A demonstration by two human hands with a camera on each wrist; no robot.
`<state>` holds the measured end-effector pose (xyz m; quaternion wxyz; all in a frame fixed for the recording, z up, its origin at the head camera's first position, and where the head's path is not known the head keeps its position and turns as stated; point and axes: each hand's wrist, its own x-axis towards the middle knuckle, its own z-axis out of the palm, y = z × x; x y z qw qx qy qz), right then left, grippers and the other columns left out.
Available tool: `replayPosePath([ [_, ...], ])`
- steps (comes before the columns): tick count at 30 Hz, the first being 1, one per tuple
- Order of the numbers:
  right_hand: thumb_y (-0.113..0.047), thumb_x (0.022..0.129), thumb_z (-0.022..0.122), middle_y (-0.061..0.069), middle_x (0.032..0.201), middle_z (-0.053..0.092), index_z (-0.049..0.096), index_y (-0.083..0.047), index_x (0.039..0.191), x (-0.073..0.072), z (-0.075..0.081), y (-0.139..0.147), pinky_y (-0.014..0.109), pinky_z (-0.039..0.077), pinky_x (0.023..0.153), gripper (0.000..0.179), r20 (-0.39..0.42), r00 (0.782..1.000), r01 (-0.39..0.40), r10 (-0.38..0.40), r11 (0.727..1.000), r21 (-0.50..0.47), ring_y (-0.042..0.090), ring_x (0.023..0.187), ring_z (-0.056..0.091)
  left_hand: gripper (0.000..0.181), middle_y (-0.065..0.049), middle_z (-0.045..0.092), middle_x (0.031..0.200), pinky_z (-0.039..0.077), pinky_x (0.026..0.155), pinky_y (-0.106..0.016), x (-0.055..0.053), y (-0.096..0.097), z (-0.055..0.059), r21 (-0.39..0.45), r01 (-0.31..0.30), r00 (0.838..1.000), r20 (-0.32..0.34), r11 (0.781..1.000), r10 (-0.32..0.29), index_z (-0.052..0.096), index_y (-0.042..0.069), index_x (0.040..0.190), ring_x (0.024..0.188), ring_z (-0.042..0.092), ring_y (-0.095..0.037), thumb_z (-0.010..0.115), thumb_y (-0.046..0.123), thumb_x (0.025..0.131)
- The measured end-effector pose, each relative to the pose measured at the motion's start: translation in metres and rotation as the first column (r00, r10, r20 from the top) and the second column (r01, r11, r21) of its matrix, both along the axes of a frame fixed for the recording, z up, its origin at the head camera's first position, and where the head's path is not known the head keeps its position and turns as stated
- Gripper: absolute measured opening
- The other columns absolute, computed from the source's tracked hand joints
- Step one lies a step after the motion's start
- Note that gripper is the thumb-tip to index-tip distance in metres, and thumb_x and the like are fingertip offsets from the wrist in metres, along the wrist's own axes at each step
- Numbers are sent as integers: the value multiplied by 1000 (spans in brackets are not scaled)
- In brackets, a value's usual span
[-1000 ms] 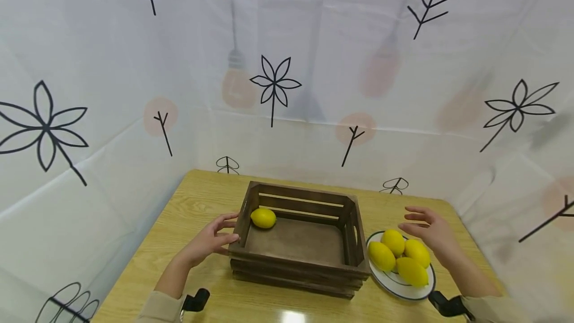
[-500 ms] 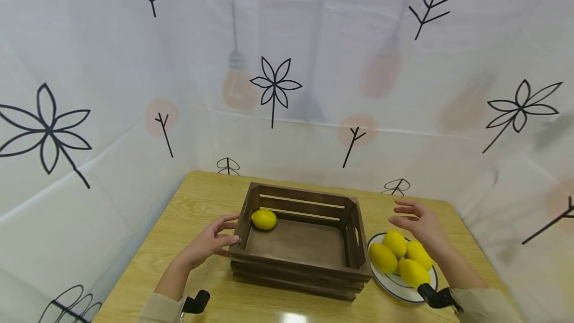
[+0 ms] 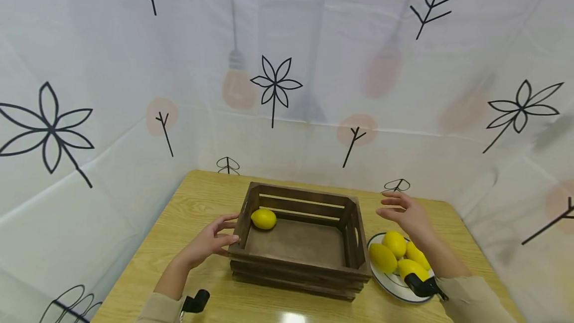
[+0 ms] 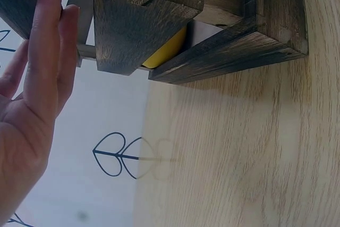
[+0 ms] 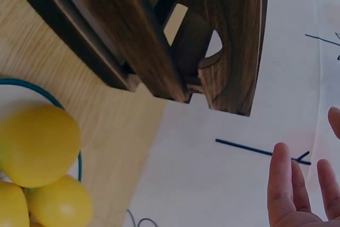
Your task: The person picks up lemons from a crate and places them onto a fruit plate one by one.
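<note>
A dark brown wooden crate [image 3: 296, 241] stands on the table with one yellow lemon [image 3: 263, 219] in its back left corner. My left hand [image 3: 208, 243] rests against the crate's left side, thumb at the rim. The left wrist view shows its fingers [image 4: 45, 51] nearly straight along the slats. To the right of the crate, a white plate [image 3: 399, 292] with a dark rim bears several lemons [image 3: 382, 257]. Raised above the plate's far side is my right hand [image 3: 410, 218], fingers relaxed and holding nothing; its forearm partly covers the lemons on the right.
The light wooden table [image 3: 197, 198] runs back to a white cloth [image 3: 309, 153] printed with plants and bulbs, which also hangs at both sides. In the right wrist view, the crate's end wall has a handle cutout [image 5: 214, 45].
My right hand has moved left and farther back, nearer the crate, with its forearm now over the plate's right part. The left hand, crate and lemons stay where they were.
</note>
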<state>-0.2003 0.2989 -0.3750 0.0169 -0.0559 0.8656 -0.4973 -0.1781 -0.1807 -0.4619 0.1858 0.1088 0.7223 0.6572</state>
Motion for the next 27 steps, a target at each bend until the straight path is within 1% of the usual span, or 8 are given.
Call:
replayPosePath([
  [4,-32,89,64,24,130,45,37,0,137,-4,1,-6,51,39,94,63,0,1000,-7,7,1000,-24,39,113,47,63,-20,33,139,50,78,-45,0,0,0,-1,2,1000,1,1000,-2,31,15,144,111,50,-33,63,24,90],
  [7,-32,88,64,24,129,46,38,0,136,-6,1,-10,50,41,93,63,-2,1000,-14,14,1000,-23,38,112,48,63,-20,32,139,50,78,-45,1,0,0,-1,4,1000,5,1000,-4,31,15,144,111,51,-33,63,24,90],
  [18,-27,88,66,23,126,48,43,-2,132,-13,6,-28,51,40,92,56,-19,999,-34,34,999,-23,39,111,49,63,-21,33,139,50,78,-45,1,0,1,3,8,1000,-5,1000,-8,31,15,144,111,50,-33,62,23,90],
  [23,-25,86,68,22,125,49,44,-2,132,-18,9,-38,53,38,93,56,-12,998,-56,56,997,-61,40,112,48,63,-20,33,139,49,78,-45,1,0,1,-1,8,1000,-6,1000,-8,30,16,144,112,50,-33,62,24,90],
  [27,-24,85,69,22,124,49,44,-2,131,-22,11,-46,51,39,93,57,-16,997,-78,77,992,-96,39,112,48,63,-20,33,139,49,78,-46,1,0,1,-2,10,1000,-6,1000,-10,30,15,144,112,50,-34,62,24,90],
])
